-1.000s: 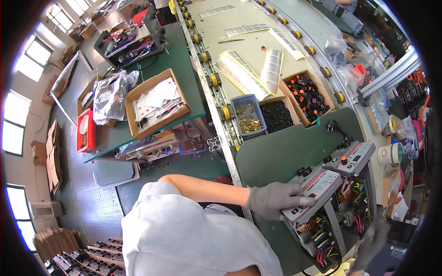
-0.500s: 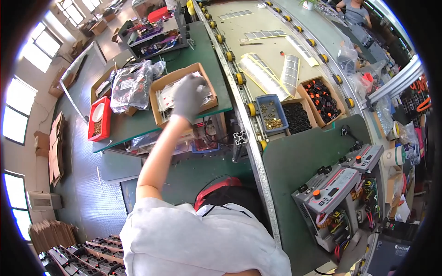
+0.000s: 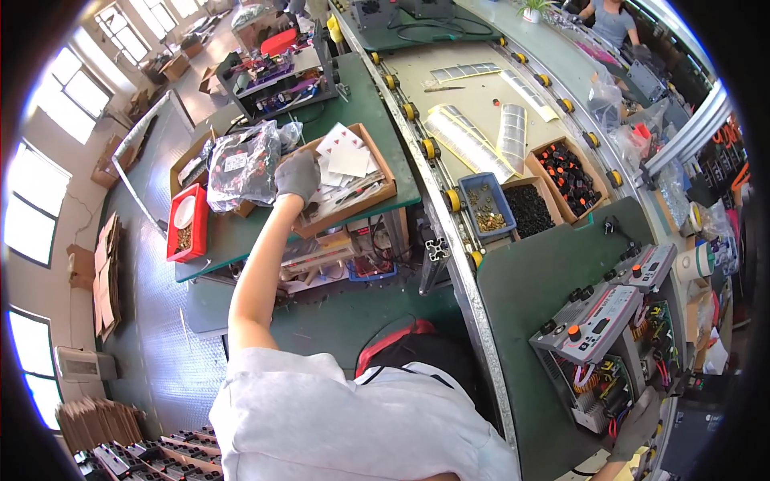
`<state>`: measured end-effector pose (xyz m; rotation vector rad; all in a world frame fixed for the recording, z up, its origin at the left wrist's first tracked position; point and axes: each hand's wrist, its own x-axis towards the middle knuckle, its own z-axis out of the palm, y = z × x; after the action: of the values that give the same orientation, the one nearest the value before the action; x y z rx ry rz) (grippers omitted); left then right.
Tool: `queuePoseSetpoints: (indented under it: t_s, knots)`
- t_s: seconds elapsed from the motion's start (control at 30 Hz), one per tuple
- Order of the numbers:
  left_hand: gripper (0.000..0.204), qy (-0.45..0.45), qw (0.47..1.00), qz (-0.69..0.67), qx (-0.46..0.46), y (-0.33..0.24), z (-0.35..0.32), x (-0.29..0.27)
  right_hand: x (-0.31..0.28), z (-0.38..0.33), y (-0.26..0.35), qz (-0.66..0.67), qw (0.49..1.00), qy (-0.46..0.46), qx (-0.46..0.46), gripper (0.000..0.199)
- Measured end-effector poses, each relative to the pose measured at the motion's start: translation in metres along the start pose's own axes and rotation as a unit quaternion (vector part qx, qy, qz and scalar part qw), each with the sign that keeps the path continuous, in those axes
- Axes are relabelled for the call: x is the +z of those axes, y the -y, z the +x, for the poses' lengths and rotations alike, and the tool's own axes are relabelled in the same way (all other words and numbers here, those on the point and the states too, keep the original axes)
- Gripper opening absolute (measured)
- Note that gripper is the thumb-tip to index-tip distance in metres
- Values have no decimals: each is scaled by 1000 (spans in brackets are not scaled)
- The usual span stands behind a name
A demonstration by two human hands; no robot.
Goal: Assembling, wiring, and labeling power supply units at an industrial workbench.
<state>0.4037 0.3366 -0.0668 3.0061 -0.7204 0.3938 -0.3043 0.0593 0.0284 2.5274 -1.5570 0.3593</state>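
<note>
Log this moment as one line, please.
left hand: gloved, reaching into cardboard box | right hand: beside grey power unit

Left hand, gloved, is off the grey control unit at the bench's right side, where it rested a second ago. Arm now stretches across to the cardboard box on the green side table, hand at the box's left end, over its papers.
</note>
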Motion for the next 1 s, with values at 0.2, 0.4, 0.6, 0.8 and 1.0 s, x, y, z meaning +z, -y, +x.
queuePoseSetpoints:
  t_s: [0.2,0.4,0.6,0.8,1.0]
  knots:
    - [21,-39,998,-29,38,16,-6,-33,3,-3,4,18,999,-32,-3,34]
    - [17,-71,982,-160,70,30,-4,-40,8,0,-1,30,999,-38,-13,36]
    - [12,-2,975,-218,41,26,-5,-51,12,-2,-3,29,998,-55,-9,36]
    - [9,-76,942,-290,148,28,12,-36,15,-6,-8,7,995,-84,-51,35]
    - [11,-83,937,-316,127,18,6,-22,-1,-3,10,16,1000,-15,5,38]
